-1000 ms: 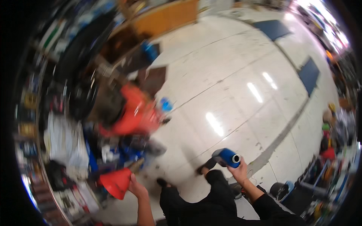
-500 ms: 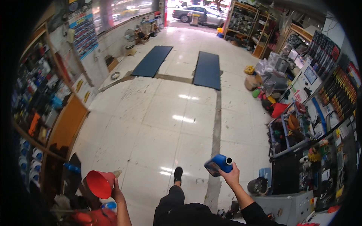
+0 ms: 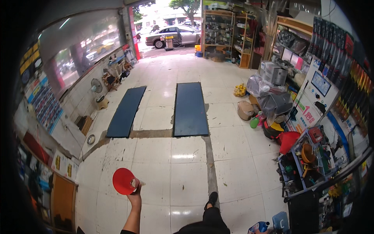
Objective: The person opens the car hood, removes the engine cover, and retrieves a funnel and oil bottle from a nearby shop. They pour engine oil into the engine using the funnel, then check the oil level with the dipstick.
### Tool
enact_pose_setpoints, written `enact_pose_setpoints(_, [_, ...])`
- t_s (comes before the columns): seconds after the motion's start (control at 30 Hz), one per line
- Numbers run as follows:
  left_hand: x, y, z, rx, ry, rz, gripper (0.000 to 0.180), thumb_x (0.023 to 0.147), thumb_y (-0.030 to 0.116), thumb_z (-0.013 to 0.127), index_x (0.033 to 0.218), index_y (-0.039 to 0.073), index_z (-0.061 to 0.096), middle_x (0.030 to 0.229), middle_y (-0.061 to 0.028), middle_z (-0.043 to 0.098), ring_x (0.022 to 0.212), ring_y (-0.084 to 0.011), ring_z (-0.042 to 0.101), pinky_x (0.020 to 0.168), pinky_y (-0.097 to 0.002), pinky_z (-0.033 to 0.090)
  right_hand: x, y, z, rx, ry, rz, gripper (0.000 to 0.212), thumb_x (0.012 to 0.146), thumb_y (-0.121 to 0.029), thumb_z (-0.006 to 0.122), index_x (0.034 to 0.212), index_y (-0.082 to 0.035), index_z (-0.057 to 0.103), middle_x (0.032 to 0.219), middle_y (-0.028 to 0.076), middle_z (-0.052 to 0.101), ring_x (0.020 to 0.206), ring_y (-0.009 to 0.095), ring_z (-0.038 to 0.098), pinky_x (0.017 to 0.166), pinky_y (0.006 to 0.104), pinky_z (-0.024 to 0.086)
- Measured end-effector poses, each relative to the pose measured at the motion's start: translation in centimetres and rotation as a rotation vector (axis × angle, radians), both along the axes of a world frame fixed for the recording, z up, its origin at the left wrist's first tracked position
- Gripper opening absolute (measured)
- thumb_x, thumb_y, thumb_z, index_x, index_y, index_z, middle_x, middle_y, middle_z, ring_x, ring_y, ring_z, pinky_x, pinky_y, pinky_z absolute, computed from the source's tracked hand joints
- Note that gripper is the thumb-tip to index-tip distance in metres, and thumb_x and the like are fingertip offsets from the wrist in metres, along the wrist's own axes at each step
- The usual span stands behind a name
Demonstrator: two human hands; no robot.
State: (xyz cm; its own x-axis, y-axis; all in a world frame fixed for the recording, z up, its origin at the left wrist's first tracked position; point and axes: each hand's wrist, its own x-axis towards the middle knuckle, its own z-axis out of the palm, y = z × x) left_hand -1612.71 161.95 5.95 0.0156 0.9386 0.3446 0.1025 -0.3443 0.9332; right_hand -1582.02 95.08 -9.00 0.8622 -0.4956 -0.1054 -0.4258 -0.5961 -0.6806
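A red funnel [image 3: 123, 180] is gripped in my left hand [image 3: 135, 198], held out over the floor left of centre. Its wide mouth faces up and to the left, and a pale spout sticks out past my fingers to the right. At the lower edge, right of centre, a blue plastic bottle [image 3: 257, 227] with an uncapped dark neck is partly cut off by the picture. My right hand [image 3: 262, 232] shows only as a sliver against it, closed on the bottle; most of its fingers are out of sight.
Two dark blue floor panels [image 3: 191, 110] lie ahead on the white tiles. A light blue container [image 3: 280, 222] stands by the bottle. Along the right are a cluttered tool cart [image 3: 307, 160] and bagged goods [image 3: 269, 91]. A fan [image 3: 96, 85] stands by the left wall; outside the doorway is a silver car [image 3: 175, 36].
My view has tipped up and I have stepped forward. The funnel has come up and rightward in the picture, while the blue bottle has dropped to the lower edge. Both stay in hand.
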Motion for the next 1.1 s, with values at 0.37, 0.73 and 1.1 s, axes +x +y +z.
enact_pose_setpoints(0.37, [27.3,16.8,-11.0,-0.321,0.521,0.481,0.064,0.069,0.012,0.085,0.125,0.0,0.056,0.096,-0.0225,0.073,0.085,-0.0384,0.071,0.083,-0.0512,0.054,37.6,27.6,1.6,0.046,0.14,-0.053,0.062,0.058,-0.015,0.088,0.11,0.006,0.062,0.1,0.023,0.071,0.091,0.037,0.07,0.085,0.0473,0.056])
enact_pose_setpoints(0.73, [74.6,58.2,-12.1,-0.313,0.63,0.436,0.071,0.075,0.037,0.087,0.13,0.002,0.06,0.112,-0.014,0.073,0.099,-0.0351,0.068,0.092,-0.0461,0.05,89.3,70.2,19.1,0.568,-0.158,0.365,0.05,0.078,-0.006,0.083,0.122,0.001,0.06,0.11,0.01,0.069,0.095,0.018,0.066,0.085,0.0311,0.054])
enact_pose_setpoints(1.1, [125.7,91.5,-6.7,0.148,0.276,0.219,0.054,0.077,0.004,0.087,0.125,-0.001,0.061,0.119,-0.0142,0.059,0.108,-0.0269,0.061,0.091,-0.0411,0.053,139.5,105.6,22.1,0.595,-0.153,0.677,0.055,0.076,-0.01,0.085,0.125,0.0,0.061,0.111,0.01,0.069,0.096,0.017,0.066,0.088,0.0315,0.053])
